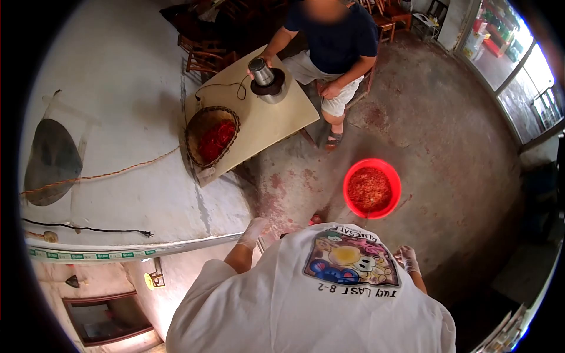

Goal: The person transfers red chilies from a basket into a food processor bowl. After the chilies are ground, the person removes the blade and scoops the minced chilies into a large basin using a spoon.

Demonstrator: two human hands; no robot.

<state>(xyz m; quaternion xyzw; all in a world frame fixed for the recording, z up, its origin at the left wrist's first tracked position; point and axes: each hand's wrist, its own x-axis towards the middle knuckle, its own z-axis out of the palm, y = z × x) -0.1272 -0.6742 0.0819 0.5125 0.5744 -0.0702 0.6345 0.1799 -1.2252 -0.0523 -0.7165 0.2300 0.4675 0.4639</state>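
Note:
My left hand, in a clear plastic glove, hangs low beside the white wall ledge; its fingers are hard to make out. My right hand, also in a clear glove, is down by my right side with its fingers loosely bent and apart, and nothing shows in it. On the floor ahead of me stands a red plastic tub, nearest to my right hand but apart from it. Chopped red chilli with pale bits fills much of the tub. My white T-shirt covers the lower view.
At a cream table, a seated person has one hand on an electric chopper with a steel bowl. A woven basket of red chillies sits nearby. Wooden chairs stand behind; glass doors are at right.

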